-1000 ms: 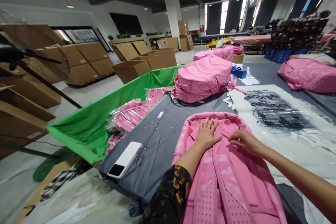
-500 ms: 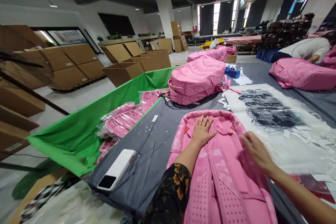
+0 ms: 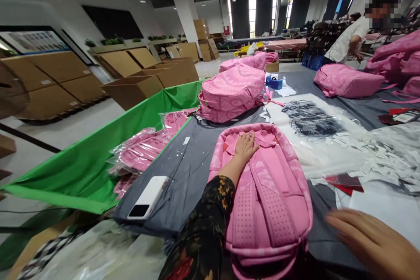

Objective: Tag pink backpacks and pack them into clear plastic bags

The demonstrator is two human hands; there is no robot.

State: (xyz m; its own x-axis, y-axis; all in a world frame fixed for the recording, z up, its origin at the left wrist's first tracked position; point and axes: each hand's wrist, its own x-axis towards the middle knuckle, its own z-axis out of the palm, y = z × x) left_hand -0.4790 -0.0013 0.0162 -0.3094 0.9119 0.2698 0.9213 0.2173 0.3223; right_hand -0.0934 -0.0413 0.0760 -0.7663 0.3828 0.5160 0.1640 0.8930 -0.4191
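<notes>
Backpack (image 3: 290, 175) sits straps-up on the grey table (image 3: 183, 162) right in front of you in the head cam. Your left hand (image 3: 244, 146) is pressed flat near its far end, fingers spread, not clutching. Your right hand (image 3: 370, 236) is kinda blurry, off the backpack's right side, fingers stretched out loose and empty.
</notes>
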